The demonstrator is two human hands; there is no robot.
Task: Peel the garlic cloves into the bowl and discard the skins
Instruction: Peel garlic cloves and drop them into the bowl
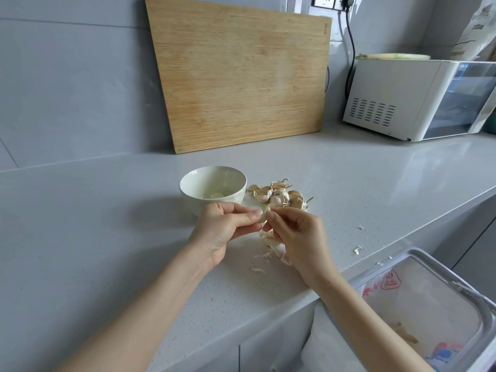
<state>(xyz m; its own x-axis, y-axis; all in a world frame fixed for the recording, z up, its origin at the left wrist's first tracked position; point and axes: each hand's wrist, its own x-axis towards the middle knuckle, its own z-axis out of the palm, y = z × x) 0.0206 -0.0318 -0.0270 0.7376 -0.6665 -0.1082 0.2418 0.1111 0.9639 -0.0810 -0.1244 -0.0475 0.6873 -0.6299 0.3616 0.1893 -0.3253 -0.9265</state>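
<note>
The left grip [228,226] pinches a garlic clove [263,214] between thumb and curled fingers, just above the tabletop [107,210]. The right grip [298,232] meets it from the other side, its thumb and forefinger closed on the clove's edge; whether they hold skin or the clove itself cannot be told. A green sprout shows at the clove's top.

Directly below the 2 grips lies a loose heap of skins [273,245], with smaller flakes [358,249] scattered toward the tabletop's front edge. Just behind the left grip stands a white bowl [193,200] holding 1 peeled clove [217,194]. Beside the bowl, on its right, sits a pile of unpeeled cloves [281,196].

Further back, a wooden cutting board [241,76] leans against the wall, and a white appliance [402,103] stands at the right. Below the tabletop's edge, at the lower right, is a bin [483,312] lined with a plastic bag.
</note>
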